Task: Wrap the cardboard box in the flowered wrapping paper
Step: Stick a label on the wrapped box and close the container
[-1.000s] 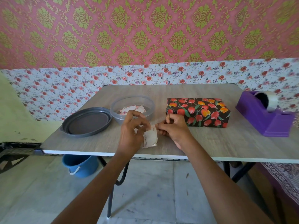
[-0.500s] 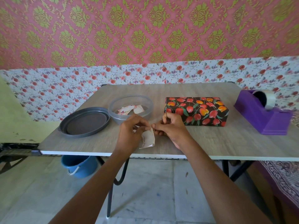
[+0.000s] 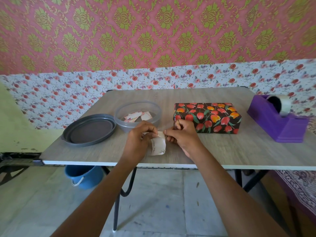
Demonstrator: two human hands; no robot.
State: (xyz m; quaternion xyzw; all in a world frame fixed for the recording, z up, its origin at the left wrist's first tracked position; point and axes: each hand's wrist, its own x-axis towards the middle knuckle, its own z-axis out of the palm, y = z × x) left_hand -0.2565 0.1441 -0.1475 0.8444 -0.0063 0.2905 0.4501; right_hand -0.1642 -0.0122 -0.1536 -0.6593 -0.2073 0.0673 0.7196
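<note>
The box point(image 3: 207, 117), covered in black paper with red and orange tulips, lies on the grey table point(image 3: 222, 151) right of centre. In front of it, near the table's front edge, my left hand point(image 3: 138, 139) and my right hand point(image 3: 182, 134) both pinch a small white label sticker point(image 3: 159, 145) between fingertips. The sticker curls downward between the hands. My right hand is just left of the box's near left corner, apart from it.
A clear plastic bowl point(image 3: 137, 115) with several more labels stands behind my left hand. A grey oval lid point(image 3: 89, 130) lies to its left. A purple tape dispenser point(image 3: 278, 118) stands at the right. A blue bucket point(image 3: 83, 176) sits under the table.
Both hands stay together on the sticker with only small finger movements. The sticker now hangs a little more curled between them.
</note>
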